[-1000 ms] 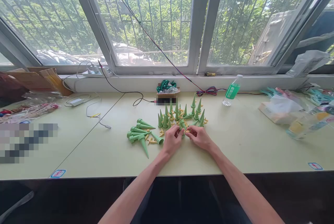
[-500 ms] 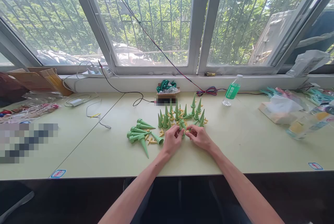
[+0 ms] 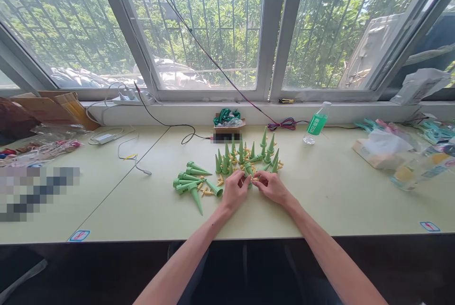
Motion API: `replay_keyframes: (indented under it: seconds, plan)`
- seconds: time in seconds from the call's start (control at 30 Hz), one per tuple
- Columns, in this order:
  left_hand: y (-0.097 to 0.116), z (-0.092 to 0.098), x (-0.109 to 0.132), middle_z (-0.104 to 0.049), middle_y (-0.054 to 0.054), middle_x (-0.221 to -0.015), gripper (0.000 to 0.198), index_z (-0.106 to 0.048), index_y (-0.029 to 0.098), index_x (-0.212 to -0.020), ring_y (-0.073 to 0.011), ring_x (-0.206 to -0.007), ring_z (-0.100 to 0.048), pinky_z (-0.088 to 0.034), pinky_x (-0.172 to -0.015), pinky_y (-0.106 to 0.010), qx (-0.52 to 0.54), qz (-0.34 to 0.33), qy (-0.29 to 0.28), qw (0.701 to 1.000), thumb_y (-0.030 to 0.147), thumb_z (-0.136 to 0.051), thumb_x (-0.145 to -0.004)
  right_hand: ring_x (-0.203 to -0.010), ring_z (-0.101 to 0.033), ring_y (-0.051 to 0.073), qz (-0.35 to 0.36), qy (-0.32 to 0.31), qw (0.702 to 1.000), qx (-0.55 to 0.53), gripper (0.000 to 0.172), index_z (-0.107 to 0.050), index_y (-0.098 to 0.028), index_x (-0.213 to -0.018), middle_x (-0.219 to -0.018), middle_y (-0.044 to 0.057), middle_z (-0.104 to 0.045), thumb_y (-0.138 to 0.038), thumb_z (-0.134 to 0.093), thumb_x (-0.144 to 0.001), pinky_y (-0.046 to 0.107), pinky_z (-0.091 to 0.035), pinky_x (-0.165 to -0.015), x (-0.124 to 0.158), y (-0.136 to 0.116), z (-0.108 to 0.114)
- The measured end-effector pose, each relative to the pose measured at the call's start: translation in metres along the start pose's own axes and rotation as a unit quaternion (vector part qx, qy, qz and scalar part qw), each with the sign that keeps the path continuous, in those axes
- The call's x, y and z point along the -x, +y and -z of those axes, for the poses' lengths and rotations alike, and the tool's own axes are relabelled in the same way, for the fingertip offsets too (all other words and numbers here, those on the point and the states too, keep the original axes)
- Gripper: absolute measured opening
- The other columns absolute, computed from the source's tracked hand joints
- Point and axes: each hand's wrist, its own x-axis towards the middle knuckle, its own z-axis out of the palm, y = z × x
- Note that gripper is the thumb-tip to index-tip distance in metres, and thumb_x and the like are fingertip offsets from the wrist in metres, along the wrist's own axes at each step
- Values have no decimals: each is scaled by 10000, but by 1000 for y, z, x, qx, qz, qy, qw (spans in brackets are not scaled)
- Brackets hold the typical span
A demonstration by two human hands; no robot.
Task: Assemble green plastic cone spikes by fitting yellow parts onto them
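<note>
Both your hands meet over the near half of the desk point(image 3: 320, 205). Your left hand point(image 3: 234, 189) is curled nearly closed, thumb and fingers gathered on a green cone point(image 3: 248, 168); its knuckles cover much of the grip, and you cannot see exactly where each fingertip presses. Your right hand point(image 3: 272, 185) is pinched almost shut on a small yellow peg point(image 3: 254, 179), just beside that cone. The peg is mostly covered by your fingertips, so whether it enters the cone cannot be told.

Beyond your hands, a cluster of upright cones point(image 3: 241, 152) stands with points up, overlapping too much to count surely; your right hand partly hides the nearest ones. To your left, more cones point(image 3: 183, 183) lie on their sides, with loose pegs point(image 3: 206, 192) among them.

Behind the cluster, a small box point(image 3: 231, 130) holds crumpled green and clear material, its front edged by a blurred dark block. A bottle point(image 3: 315, 125) stands to its right. Farther right, a see-through container point(image 3: 408, 174) is cut off by the frame, its contents unclear. On your far left, a pixelated patch point(image 3: 39, 193) masks the desk.
</note>
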Motion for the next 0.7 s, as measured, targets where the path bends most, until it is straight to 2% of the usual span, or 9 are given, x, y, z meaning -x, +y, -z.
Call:
replay_keyframes:
  seconds: [0.23,0.43,0.53,0.63,0.7]
  plan:
    - [-1,-1,0,-457,3,-645,365,-404,179,-628,-114,-575,-404,-309,-547,-255,-3,-3,1,1000,351,-526,-926,-502,-434,123,6,3,1000,26,301,-627,-185,-786,-557,-15,-545,-418,-514,-940,253,-377,-527,-1,-1,0]
    - [-1,-1,0,-456,8,-649,356,-407,177,-630,-109,-573,-396,-304,-548,-251,-2,2,1,1000,336,-530,-923,-494,-426,125,4,-1,1000,16,241,-643,-191,-972,-552,-36,-528,-411,-568,-908,254,-373,-531,-1,1,0]
    - [-1,-1,0,-447,10,-643,359,-405,177,-628,-110,-575,-394,-309,-554,-251,-5,-1,1,1000,338,-533,-922,-506,-423,125,12,-2,1000,26,233,-648,-190,-875,-556,-25,-529,-395,-547,-924,253,-366,-535,-1,-1,0]
    - [-1,-1,0,-444,10,-643,357,-403,176,-629,-110,-576,-393,-309,-557,-251,-4,-1,1,1000,333,-532,-922,-516,-425,123,12,-3,999,39,303,-619,-184,-748,-563,-11,-541,-389,-515,-945,253,-362,-539,-1,-3,1]
    - [-1,-1,0,-446,10,-648,356,-401,175,-632,-108,-576,-393,-308,-558,-251,-2,2,1,1000,335,-531,-923,-513,-425,121,6,-4,999,43,323,-610,-181,-731,-555,-13,-537,-389,-501,-953,251,-363,-541,-1,-3,1]
